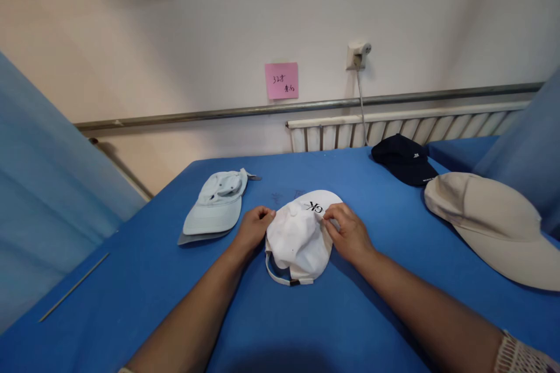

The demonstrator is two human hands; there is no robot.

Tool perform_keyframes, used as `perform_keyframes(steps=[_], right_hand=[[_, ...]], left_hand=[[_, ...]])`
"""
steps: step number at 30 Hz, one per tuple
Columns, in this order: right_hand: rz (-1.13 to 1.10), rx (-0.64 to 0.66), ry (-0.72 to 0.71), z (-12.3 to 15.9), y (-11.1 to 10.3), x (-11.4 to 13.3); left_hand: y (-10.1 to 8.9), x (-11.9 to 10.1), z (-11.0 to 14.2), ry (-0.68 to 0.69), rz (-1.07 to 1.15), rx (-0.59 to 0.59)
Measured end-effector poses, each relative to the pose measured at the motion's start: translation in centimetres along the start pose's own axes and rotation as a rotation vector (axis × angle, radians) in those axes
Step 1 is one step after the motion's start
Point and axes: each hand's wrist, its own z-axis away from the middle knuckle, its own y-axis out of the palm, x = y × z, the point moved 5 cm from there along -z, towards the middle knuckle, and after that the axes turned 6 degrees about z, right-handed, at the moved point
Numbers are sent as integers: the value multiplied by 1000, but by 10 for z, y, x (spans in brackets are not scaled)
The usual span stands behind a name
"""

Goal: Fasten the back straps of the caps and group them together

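Note:
A white baseball cap (297,239) with black letters on its front lies on the blue table cover, brim pointing away from me and its strap and dark buckle toward me. My left hand (255,226) pinches the cap's left edge, near where the brim meets the crown. On the opposite side, my right hand (347,231) is closed on the right edge by the brim, thumb and forefinger together. The crown is slightly crumpled. A pale blue cap (216,204) rests to the left of my left hand, its brim toward me.
At the right lie a beige cap (490,215) and, behind it, a black cap (402,157). A thin stick (74,287) lies at the left on the blue cover (144,280). Blue curtains (35,186) flank the table. Behind it are a metal rail (210,114) and a radiator (341,135).

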Motion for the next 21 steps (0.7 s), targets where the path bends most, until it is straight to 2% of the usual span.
perform_keyframes(steps=[3,6,9,11,15,18,19,21], right_hand=[[16,-30,-42,-2,-7,5],[22,-67,-150,4,-20,29],[-53,44,-263,16,-24,55],[-142,129,-264,21,-21,60],[-194,122,-59,15,-12,34],[-154,204,48,9,-3,12],[-147,258,56,8,-1,9],[-140,368,46,8,3,8]], left_hand=[[3,4,0,-74,199,-28],[6,4,-2,-134,303,2],[9,2,-5,-160,314,101],[8,1,-7,-165,309,132],[-3,1,-8,-182,330,108],[-18,-11,-4,-97,380,111],[-22,-19,-1,-41,372,147],[-27,-37,9,73,305,292]])
